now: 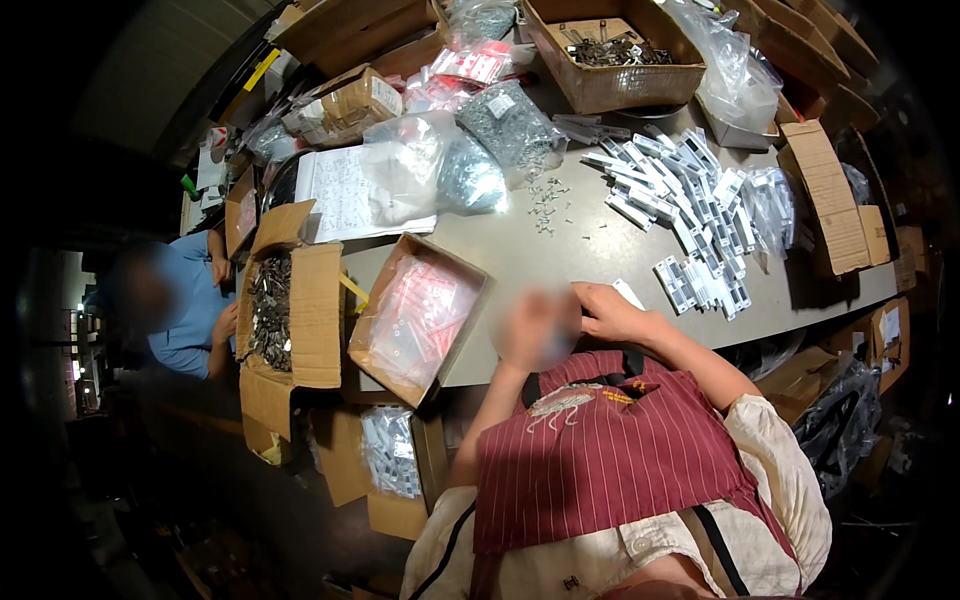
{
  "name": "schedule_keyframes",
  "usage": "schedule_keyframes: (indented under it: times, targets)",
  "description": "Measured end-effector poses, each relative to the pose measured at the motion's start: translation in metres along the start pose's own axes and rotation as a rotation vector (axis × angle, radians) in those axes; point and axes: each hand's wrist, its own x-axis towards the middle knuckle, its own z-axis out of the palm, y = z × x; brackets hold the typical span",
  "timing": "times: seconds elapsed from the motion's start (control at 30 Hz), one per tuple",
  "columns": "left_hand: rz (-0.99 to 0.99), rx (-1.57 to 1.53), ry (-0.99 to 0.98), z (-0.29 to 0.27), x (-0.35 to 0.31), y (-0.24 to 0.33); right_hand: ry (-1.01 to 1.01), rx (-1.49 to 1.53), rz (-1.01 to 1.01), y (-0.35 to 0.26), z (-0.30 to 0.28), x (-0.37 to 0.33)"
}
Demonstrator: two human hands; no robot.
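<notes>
L hand [535, 325] & R hand [607, 312] close tog., blurred, can't tell fingers' grip; best work low over flat grey tabletop [590, 262], clear of small silver screws [546, 205]

I've got table [585, 262] mid-frame; left hand [540, 328] and right hand [606, 312] at its near edge, centre. Screws [546, 206] on it, upper centre; slotted-part heap [690, 205] right of them. Bag carton [440, 257] left of hands, metal-parts carton [318, 310] further left.
</notes>
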Motion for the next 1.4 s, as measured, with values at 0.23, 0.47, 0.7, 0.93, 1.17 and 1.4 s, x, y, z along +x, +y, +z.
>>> schedule_keyframes:
  times: [0.23, 0.47, 0.7, 0.93, 1.17, 1.4]
  targets:
    - [0.378, 0.656, 0.193, -0.011, 0.008, -0.077, -0.053, -0.187, -0.095, -0.003, -0.018, -0.001]
    - [0.329, 0.482, 0.147, -0.019, 0.008, -0.092, -0.115, -0.339, -0.114, -0.001, -0.022, -0.005]
    - [0.273, 0.227, -0.030, -0.023, 0.012, -0.068, -0.126, 0.079, 0.134, -0.004, -0.035, 0.004]
    - [0.042, -0.083, -0.004, 0.000, 0.003, 0.030, 0.050, 0.750, 0.276, 0.013, -0.041, 0.008]
    - [-0.052, -0.367, -0.007, -0.011, 0.000, -0.007, 0.033, 0.423, 0.311, -0.017, -0.022, 0.005]
    - [-0.337, -0.804, -0.044, -0.014, -0.005, 0.007, 0.095, 0.739, 0.309, -0.009, -0.019, 0.005]
